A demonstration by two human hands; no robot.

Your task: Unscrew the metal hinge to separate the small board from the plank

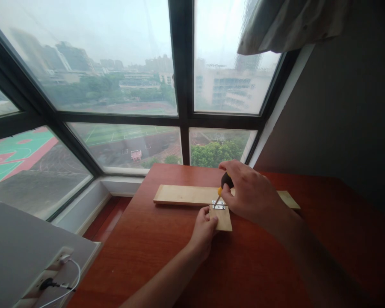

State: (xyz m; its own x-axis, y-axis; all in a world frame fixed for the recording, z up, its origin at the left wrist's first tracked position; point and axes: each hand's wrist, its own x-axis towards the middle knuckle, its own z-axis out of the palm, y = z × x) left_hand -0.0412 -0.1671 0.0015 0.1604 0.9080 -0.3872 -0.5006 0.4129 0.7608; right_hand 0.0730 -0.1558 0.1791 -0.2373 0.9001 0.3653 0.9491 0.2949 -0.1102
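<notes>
My right hand (244, 188) is closed around the black and yellow handle of a screwdriver (226, 182). The screwdriver leans, and its tip meets the near leaf of a silver hinge (218, 206). This hinge spans the joint between a long pale wooden board (186, 193) and a small wooden piece (221, 219). My left hand (205, 226) grips the small piece by its left edge, thumb on top. The right hand and forearm cover part of the long board, whose right end shows beyond the wrist. Whether a screw sits under the tip is too small to tell.
The boards lie on a reddish-brown table (141, 256). Large windows (122, 64) stand behind it, with a grey curtain (285, 25) at upper right. At lower left, a wall socket (45, 280) holds plugs and a white cable (78, 278). A dark wall rises on the right.
</notes>
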